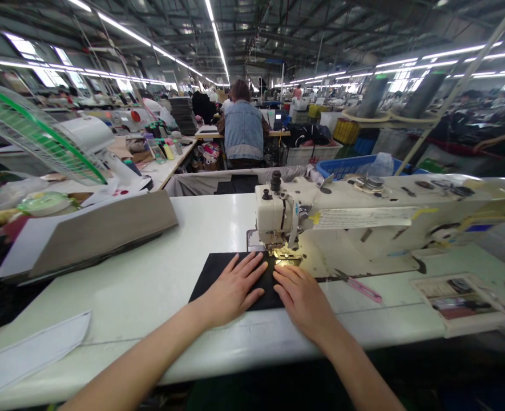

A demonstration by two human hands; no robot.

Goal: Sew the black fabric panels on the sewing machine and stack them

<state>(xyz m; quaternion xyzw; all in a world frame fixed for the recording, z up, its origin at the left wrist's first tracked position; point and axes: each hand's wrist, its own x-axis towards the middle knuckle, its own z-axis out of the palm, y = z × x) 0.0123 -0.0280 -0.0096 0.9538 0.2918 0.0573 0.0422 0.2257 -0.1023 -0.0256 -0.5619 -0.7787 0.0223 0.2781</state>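
A black fabric piece (209, 277) lies flat on the pale table in front of the sewing machine (278, 211). My left hand (237, 285) rests flat on it with the fingers stretched out and a little apart. At the fabric's right edge is my right hand (301, 297), palm down, its fingers stretched toward the lit presser foot and needle area (284, 256). Both hands touch the fabric, and neither is wrapped around anything. The fabric's far right corner is by the presser foot; the exact contact there is too small to tell.
Pink-handled snips (363, 289) lie right of my right hand, near a tray of small tools (466, 302). Stacked grey panels (106, 234) and a white strip (33, 354) are at the left. A fan (42, 131) stands behind. A person in a denim vest (243, 131) sits ahead.
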